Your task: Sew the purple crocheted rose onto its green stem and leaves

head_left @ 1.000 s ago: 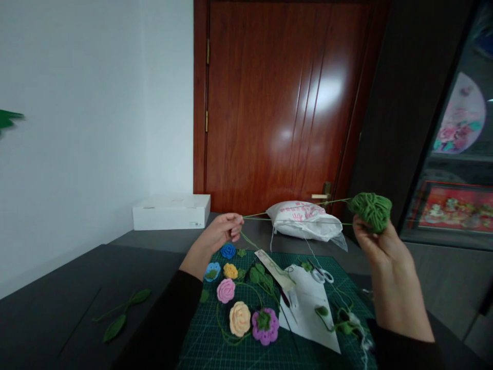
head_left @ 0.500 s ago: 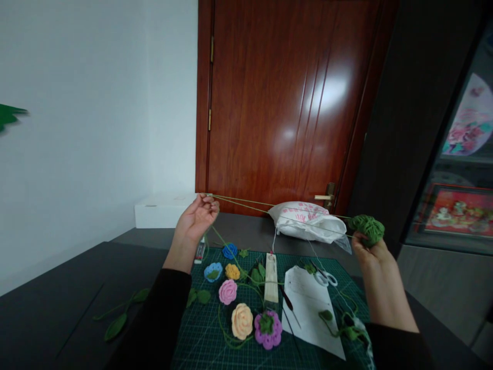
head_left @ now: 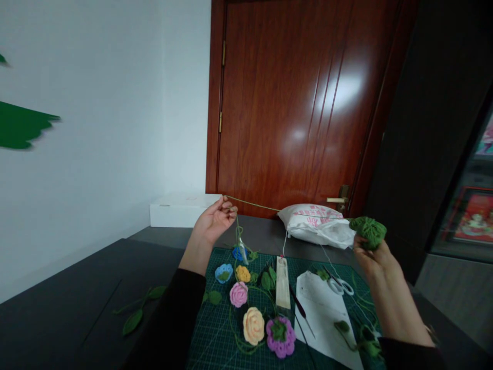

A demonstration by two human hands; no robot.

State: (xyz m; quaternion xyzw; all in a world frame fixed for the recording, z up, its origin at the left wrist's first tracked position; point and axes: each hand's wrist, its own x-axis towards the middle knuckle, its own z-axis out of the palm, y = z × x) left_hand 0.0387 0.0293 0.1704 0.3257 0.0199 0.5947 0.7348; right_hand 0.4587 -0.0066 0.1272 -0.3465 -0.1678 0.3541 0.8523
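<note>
**Left hand** [head_left: 213, 222]: palm up, fingers lightly curled, pinching a **green yarn strand** [head_left: 252, 203] at your fingertips.

**Right hand** [head_left: 373, 263]: clenched around a **ball of green yarn** [head_left: 367, 231], which sits well to the right of your left hand and is the nearer hand's load.

**Strand axis:** nearly level, running from your left fingertips rightward to the ball, passing beyond a **white sack** [head_left: 318, 226].

**Second length** [head_left: 236, 226]: hangs from your left hand; its lower end is hard to make out against a **blue crochet flower** [head_left: 239, 253].

**Below your hands:** a **green cutting mat** [head_left: 204, 334] bearing a **peach crochet rose** [head_left: 253, 326] and **scissors** [head_left: 341, 287], the scissors nearer your right hand.

**Hidden:** where the strand leaves the ball. **Cut off:** the mat's near edge.
</note>
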